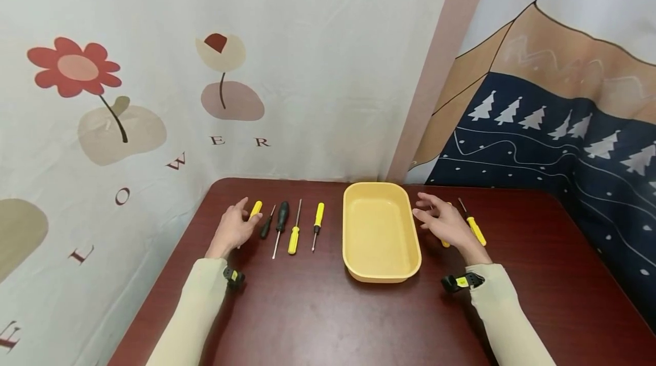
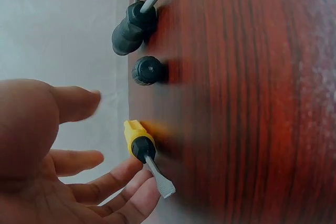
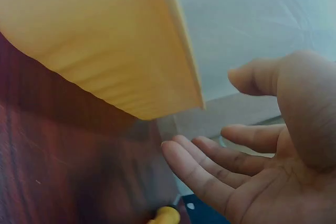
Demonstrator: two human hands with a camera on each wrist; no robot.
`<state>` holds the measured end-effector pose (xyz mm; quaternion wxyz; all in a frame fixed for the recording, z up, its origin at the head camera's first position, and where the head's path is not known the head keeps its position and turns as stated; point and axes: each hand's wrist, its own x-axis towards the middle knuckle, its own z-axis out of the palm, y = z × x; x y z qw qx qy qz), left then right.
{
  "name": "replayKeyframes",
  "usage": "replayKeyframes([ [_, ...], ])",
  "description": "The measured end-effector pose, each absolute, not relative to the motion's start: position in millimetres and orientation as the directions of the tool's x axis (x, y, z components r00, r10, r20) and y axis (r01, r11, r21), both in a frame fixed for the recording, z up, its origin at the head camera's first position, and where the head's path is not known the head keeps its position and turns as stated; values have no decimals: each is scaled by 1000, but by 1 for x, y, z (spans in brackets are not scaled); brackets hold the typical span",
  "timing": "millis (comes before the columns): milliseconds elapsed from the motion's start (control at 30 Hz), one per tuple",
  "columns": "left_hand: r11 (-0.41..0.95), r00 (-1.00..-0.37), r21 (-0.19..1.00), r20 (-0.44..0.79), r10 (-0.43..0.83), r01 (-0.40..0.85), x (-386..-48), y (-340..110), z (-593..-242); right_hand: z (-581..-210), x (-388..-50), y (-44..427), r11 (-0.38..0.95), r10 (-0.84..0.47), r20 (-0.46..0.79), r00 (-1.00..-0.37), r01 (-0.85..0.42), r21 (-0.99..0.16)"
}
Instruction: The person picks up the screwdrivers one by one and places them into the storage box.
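My left hand [image 1: 236, 230] hovers at the leftmost yellow screwdriver [image 1: 255, 209], fingers spread. In the left wrist view, the left hand [image 2: 68, 171] has its fingertips beside that yellow screwdriver [image 2: 134, 132] with a flat metal tip; whether they touch it, I cannot tell. My right hand [image 1: 447, 223] is just right of the yellow tray [image 1: 381, 274], over a yellow-handled screwdriver [image 1: 445, 243] that it partly covers. The right wrist view shows the right hand [image 3: 262, 156] with loose fingers and nothing held, apart from the tray [image 3: 121, 51].
Between left hand and tray lie a small black screwdriver [image 1: 265, 228], a larger black one [image 1: 282, 217], and two yellow ones [image 1: 294, 241], [image 1: 319, 215]. Another yellow screwdriver [image 1: 476, 231] lies at the right. A printed curtain [image 1: 318, 70] hangs behind the dark red table [image 1: 307, 320].
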<state>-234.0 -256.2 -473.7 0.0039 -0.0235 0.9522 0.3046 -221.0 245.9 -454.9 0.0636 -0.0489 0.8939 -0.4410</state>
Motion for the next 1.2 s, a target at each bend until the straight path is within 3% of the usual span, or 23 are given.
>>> replayKeyframes([
  [667, 765, -990, 628, -96, -105, -142, -238, -254, -477, -467, -224, 234, 516, -98, -98, -990, 34, -856],
  [1200, 790, -985, 588, -128, -119, -172, -242, -253, -473, -468, -221, 228, 442, -50, -108, -993, 75, -894],
])
